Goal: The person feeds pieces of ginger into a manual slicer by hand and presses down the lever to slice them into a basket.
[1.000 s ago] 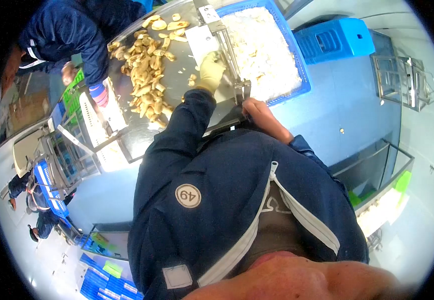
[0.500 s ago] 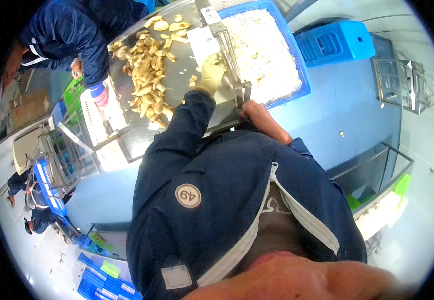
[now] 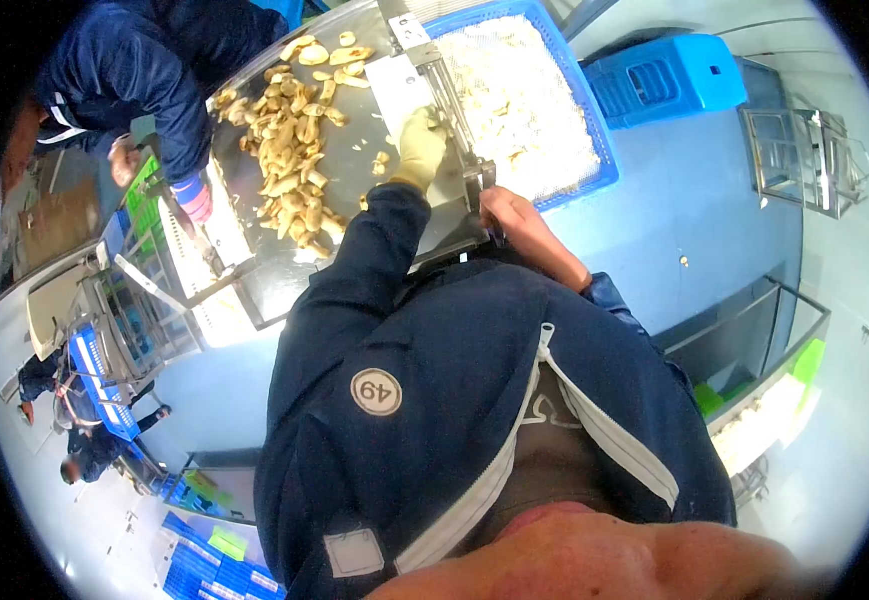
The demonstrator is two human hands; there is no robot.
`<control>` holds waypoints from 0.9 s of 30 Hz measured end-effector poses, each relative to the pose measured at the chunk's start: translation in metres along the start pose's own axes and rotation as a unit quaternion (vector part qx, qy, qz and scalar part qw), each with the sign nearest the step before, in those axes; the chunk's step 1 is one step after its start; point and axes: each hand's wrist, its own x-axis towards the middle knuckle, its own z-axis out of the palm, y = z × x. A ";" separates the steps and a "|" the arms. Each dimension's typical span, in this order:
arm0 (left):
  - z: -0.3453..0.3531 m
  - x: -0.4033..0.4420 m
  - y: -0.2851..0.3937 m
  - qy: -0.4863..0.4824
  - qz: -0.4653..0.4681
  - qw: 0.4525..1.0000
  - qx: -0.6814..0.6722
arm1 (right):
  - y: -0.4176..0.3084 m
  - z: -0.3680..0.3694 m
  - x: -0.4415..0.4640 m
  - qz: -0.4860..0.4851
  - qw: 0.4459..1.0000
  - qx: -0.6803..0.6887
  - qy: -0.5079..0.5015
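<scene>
My left hand wears a pale yellow glove and lies against a white board beside a metal cutter. Its fingers are curled; what they hold is hidden. My bare right hand is closed around the dark handle at the near end of the cutter. Left of my gloved hand, a long heap of tan, mushroom-like pieces covers part of the steel table. A blue basket of white slices stands just right of the cutter.
Across the table at left, a co-worker in a dark jacket has one hand at a white perforated tray. A blue plastic stool stands beyond the basket. Metal racks are at far right. Other people are in the left background.
My right hand has shifted slightly at the handle, and more of the dark handle shows below it. The co-worker's other hand has moved left. My gloved hand stays by the cutter.
</scene>
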 end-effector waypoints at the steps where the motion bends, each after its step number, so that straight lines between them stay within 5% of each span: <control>1: 0.001 0.003 -0.006 0.006 -0.003 1.000 -0.024 | 0.014 -0.002 0.004 -0.026 0.999 -0.031 -0.010; 4: -0.004 -0.001 0.000 0.011 -0.012 1.000 -0.020 | 0.071 -0.006 0.019 -0.095 0.990 -0.102 -0.031; 8: -0.006 -0.013 0.017 0.025 0.031 0.992 0.116 | 0.081 -0.004 0.021 -0.129 0.984 -0.122 -0.016; 9: -0.004 -0.023 0.042 0.003 -0.044 0.996 0.075 | 0.078 -0.003 0.019 -0.131 0.983 -0.125 -0.012; 12: 0.009 -0.019 0.039 0.064 0.004 0.995 0.073 | 0.069 -0.003 0.016 -0.135 0.984 -0.112 -0.019; 13: 0.008 -0.018 0.037 0.060 -0.026 0.998 -0.008 | 0.075 -0.005 0.018 -0.185 0.970 -0.158 -0.017; 16: 0.003 -0.013 0.033 0.052 -0.035 0.995 -0.076 | 0.061 -0.003 0.013 -0.096 0.992 -0.081 -0.023; 17: -0.003 -0.033 0.061 0.011 -0.046 0.976 -0.214 | 0.060 -0.002 0.013 -0.100 0.993 -0.058 -0.013; 20: -0.030 -0.050 0.059 0.068 0.227 0.971 -0.019 | 0.063 -0.003 0.015 -0.116 0.991 -0.064 -0.013; 22: -0.088 -0.076 0.101 0.030 0.127 0.952 0.276 | 0.065 -0.003 0.015 -0.116 0.991 -0.062 -0.012; 24: -0.143 -0.077 0.061 0.062 0.118 0.850 0.510 | 0.064 -0.002 0.015 -0.106 0.993 -0.059 -0.009; 26: -0.195 -0.066 -0.001 0.091 0.210 0.742 0.631 | 0.058 -0.002 0.012 -0.082 0.995 -0.060 -0.011; 27: -0.207 -0.068 -0.007 0.075 0.208 0.740 0.636 | 0.062 -0.002 0.012 -0.098 0.993 -0.066 -0.016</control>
